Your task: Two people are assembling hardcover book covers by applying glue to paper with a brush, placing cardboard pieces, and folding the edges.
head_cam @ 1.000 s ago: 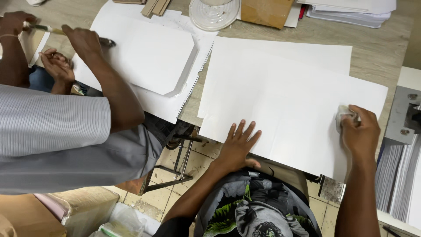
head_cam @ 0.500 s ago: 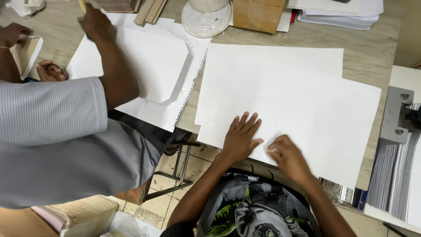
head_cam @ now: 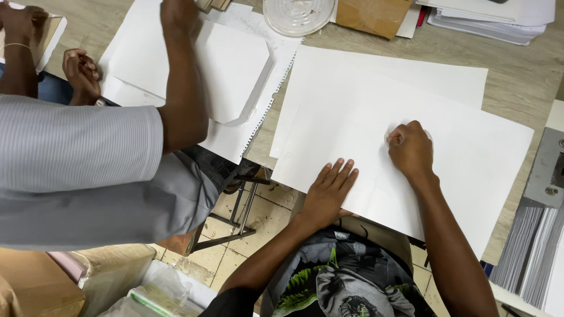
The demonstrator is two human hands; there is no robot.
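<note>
Paper (head_cam: pixel 364 111), a large white sheet, is spread over the table (head_cam: pixel 517 70) with its near edge hanging past the table's front edge. It is pinned there by the left hand (head_cam: pixel 329 191), fingers spread flat. A small pale wad, barely visible, is clenched in the right hand (head_cam: pixel 410 148) mid-sheet, fingers curled tight.

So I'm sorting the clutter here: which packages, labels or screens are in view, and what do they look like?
Brown cardboard box: top edge of table, flat, plain.
Clear round plastic lid: left of box.
Tan carton: bottom-left floor.
Clear plastic-wrapped pack: beside the carton.
No screens or signs.
</note>
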